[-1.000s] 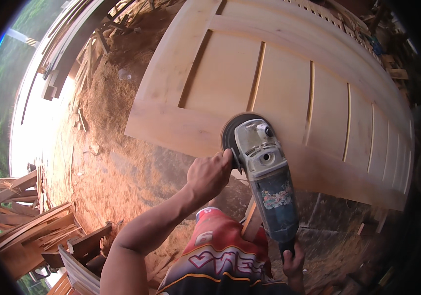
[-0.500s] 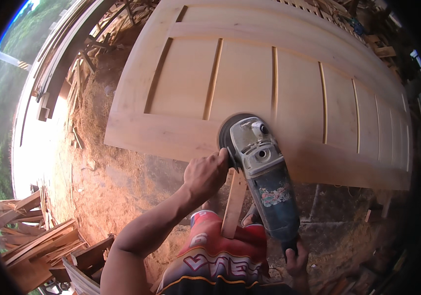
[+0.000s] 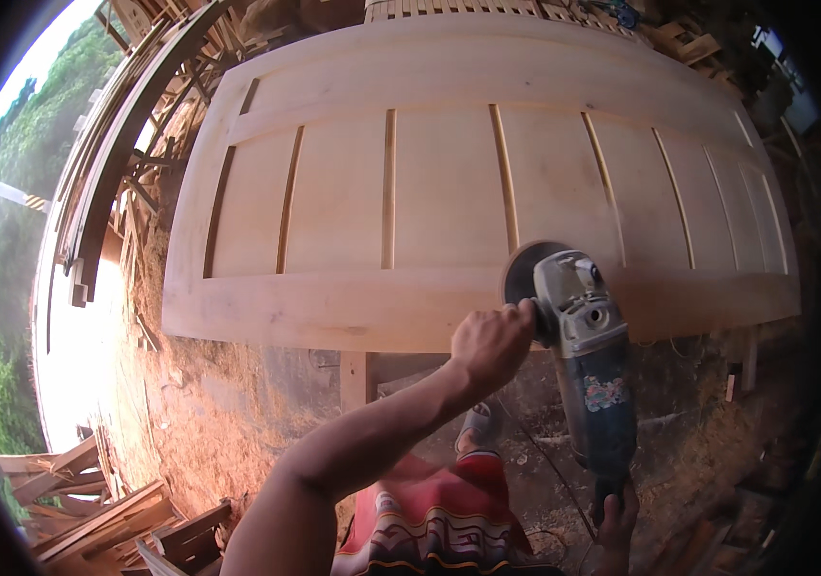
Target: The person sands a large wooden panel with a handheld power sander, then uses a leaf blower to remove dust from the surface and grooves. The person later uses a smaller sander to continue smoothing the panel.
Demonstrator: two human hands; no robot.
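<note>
A large pale wooden door panel (image 3: 353, 312) with several long grooves lies flat in front of me. On its near rail rests the round disc of an angle grinder (image 3: 594, 360), which has a grey metal head and a dark blue body. My left hand (image 3: 493, 348) is closed round the side handle next to the disc. At the rear end of the tool, my right hand (image 3: 617, 518) grips the back handle; its fingers are partly hidden by the handle. The underside of the disc is out of sight.
A power cord (image 3: 549, 461) hangs below the tool, near my foot (image 3: 475, 429). A wooden support leg (image 3: 356, 376) stands under the panel's near edge. Scrap wood (image 3: 108, 523) is heaped at the lower left, and sawdust covers the floor. Long boards (image 3: 132, 125) lie at the far left.
The grinder and both hands have moved right along the near rail. My view has turned, so the panel appears more level and further left. Both hands keep their grip.
</note>
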